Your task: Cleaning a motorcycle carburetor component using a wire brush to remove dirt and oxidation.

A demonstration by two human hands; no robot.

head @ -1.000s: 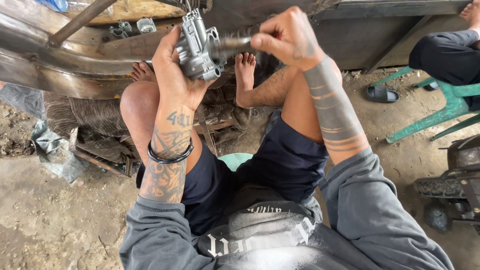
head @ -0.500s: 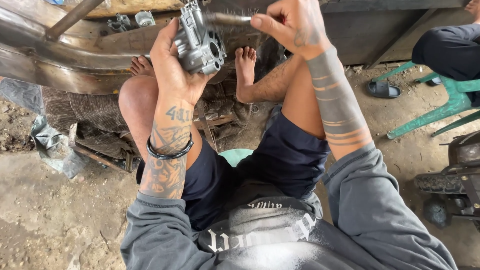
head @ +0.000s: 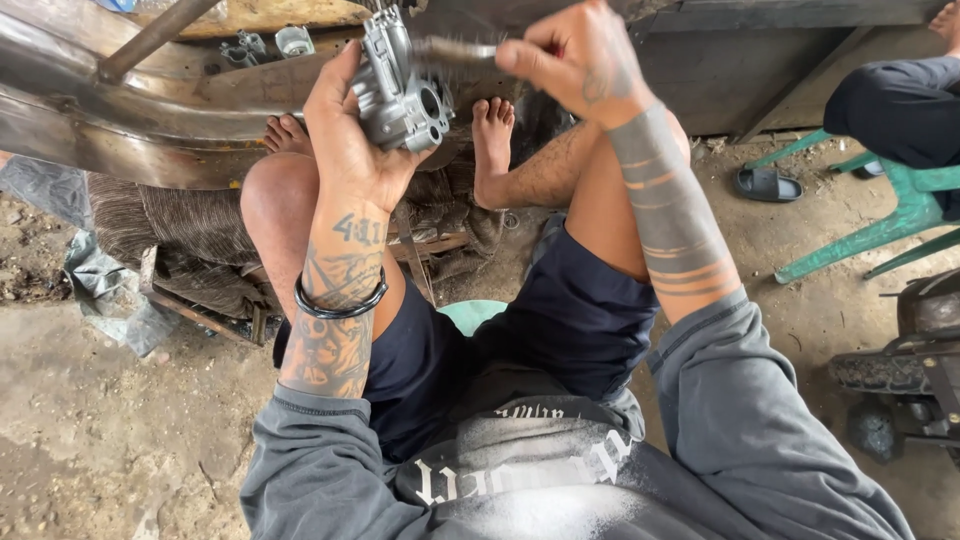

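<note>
Head view: person sits low on a green stool (head: 478, 312), knees up, bare feet on the dirt floor (head: 90, 440). Left hand (head: 345, 140) is wrapped tight around a grey cast-metal engine part (head: 400, 95) with round ports, thumb and palm behind it, fingers over the far side, held up in front of the left knee near the top of the frame. Right hand (head: 575, 55) pinches the handle end of a small brush (head: 450, 48), fingers closed narrow on it; the brush is blurred, its bristle end reaches the top of the metal part, touching or just beside it, cannot tell which. Black bracelet (head: 340, 305) sits on the left wrist. Behind the hands a curved rusty metal frame (head: 120, 130) runs along the upper left, with small metal pieces (head: 265, 42) lying on its upper ledge. A worn woven sack (head: 170, 225) lies under the frame by the left knee. At the right edge, a green plastic chair (head: 880, 215), a dark sandal (head: 765, 183) beside its leg, and another person's dark-clothed leg (head: 895, 100) above it. A tyre (head: 880, 372) shows at the lower right edge.
</note>
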